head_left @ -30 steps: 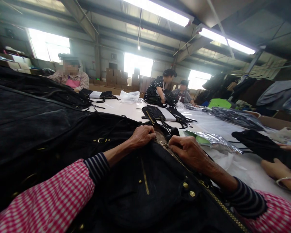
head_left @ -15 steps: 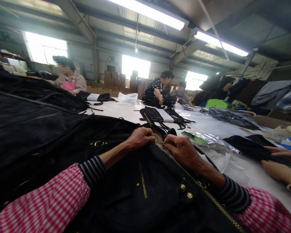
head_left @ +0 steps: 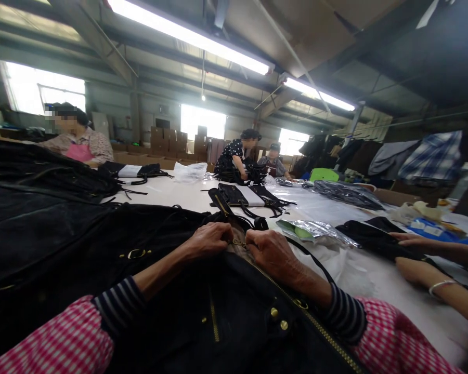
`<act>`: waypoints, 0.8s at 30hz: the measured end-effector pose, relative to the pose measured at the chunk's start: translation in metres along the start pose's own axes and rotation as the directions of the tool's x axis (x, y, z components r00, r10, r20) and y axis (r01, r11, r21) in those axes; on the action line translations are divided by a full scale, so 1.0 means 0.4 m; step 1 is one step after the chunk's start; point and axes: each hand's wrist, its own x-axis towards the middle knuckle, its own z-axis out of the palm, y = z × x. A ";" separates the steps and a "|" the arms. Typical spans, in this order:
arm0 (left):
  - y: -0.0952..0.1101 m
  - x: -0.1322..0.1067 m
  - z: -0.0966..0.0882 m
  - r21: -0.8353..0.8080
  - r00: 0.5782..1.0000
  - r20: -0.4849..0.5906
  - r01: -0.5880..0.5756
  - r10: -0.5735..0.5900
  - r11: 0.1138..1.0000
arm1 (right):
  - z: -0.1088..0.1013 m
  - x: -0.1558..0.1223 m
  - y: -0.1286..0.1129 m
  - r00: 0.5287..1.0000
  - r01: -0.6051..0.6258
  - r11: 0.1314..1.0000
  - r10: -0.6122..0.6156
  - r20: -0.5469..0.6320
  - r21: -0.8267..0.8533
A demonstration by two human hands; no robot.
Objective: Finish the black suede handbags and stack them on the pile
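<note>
A large black suede bag (head_left: 203,311) with gold studs and a gold zipper (head_left: 308,317) lies in front of me on the white table (head_left: 378,280). My left hand (head_left: 208,240) is closed on the bag's edge by the end of the zipper. My right hand (head_left: 271,250) is closed too, pinching the small gold zipper pull (head_left: 238,242) between the two hands. Both hands sit close together at the bag's far end. Pink checked sleeves with striped cuffs cover my forearms.
Black bags (head_left: 42,208) are piled at my left. Flat black bags (head_left: 242,196) and silvery plastic wrappers (head_left: 315,228) lie further along the table. A co-worker's hands (head_left: 411,259) rest on a black piece at the right. Three people work at the far side.
My view has tilted up and shifted, so the hands sit lower and further left in the picture. My right hand has closed in toward my left along the zipper.
</note>
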 end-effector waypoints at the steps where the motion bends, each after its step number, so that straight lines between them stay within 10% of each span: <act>1: 0.000 0.000 -0.002 -0.009 1.000 0.006 -0.008 0.008 1.000 | 0.000 0.000 -0.001 1.000 0.005 1.000 -0.005 0.004 -0.026; 11: -0.027 0.020 0.015 -0.045 0.999 -0.045 -0.021 0.019 0.999 | 0.006 -0.006 0.001 1.000 0.013 0.998 -0.013 0.008 -0.066; 24: 0.014 0.005 0.046 0.493 0.991 -0.042 -0.089 0.126 0.865 | 0.010 -0.008 0.006 0.999 0.020 0.997 -0.018 0.037 -0.078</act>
